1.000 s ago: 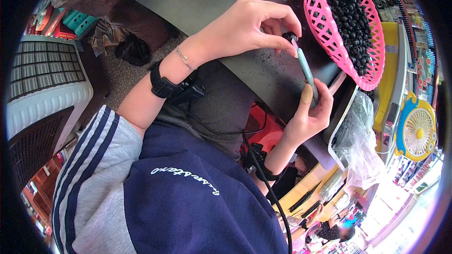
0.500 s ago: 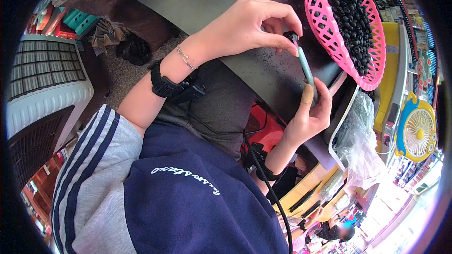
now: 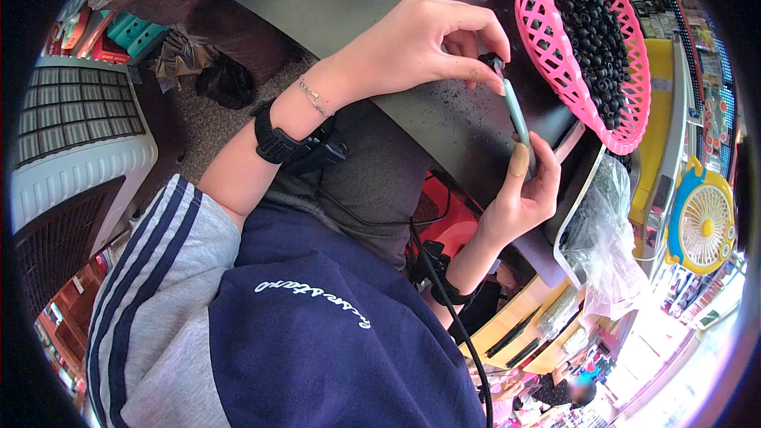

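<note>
Apparently, the step in hand was close two-handed work: the left hand pinched a small, dull black piece between thumb and forefinger, and the right hand gripped the lower end of a slim, smooth, pale green, pen-shaped tool. The tool slanted between the hands above the desk, its upper end at the left fingertips; whether it touched the black piece or entered it could not be told. As a judgement, the next move called for a steady pinch and fine control of that upper end. A tan, matte covering wrapped the right thumb. The desk was dark and faintly glossy, sprinkled with fine dark specks below the hands. Beyond them stood a bright pink plastic basket with diamond lattice walls and a scalloped rim, heaped with rounded black rings with holes through them. Near the right hand lay a crinkled, translucent plastic bag.
</note>
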The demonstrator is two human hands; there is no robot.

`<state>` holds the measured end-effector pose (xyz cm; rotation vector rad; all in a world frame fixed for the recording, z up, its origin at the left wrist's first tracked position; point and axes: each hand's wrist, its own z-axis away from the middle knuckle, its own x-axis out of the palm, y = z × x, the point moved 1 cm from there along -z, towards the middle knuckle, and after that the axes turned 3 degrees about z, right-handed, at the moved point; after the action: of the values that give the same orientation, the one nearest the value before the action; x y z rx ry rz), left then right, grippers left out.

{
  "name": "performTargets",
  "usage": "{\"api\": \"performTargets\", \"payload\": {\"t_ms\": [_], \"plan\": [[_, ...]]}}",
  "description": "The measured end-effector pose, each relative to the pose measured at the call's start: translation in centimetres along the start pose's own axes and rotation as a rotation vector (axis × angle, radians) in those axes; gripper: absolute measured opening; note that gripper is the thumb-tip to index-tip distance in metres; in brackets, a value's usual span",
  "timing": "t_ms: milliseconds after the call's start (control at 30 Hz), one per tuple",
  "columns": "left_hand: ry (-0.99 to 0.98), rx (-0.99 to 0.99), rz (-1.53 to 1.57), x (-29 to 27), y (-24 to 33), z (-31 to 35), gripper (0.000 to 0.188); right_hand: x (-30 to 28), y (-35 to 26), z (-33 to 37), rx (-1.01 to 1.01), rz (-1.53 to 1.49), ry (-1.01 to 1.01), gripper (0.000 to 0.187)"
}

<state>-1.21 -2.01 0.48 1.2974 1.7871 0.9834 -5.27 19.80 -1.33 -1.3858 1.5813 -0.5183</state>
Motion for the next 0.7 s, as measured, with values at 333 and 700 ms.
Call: {"api": "performTargets", "payload": {"t_ms": [333, 700], "plan": [[-0.015, -0.006, 0.027, 0.26, -0.35, 0.13, 0.014, -0.20, 0.16, 0.07, 0.006, 0.007, -0.005, 0.021], [-0.011, -0.034, -0.021, 0.16, 0.45, -0.21, 0.014, -0.24, -0.16, -0.04, 0.005, 0.023, 0.013, 0.020]]}}
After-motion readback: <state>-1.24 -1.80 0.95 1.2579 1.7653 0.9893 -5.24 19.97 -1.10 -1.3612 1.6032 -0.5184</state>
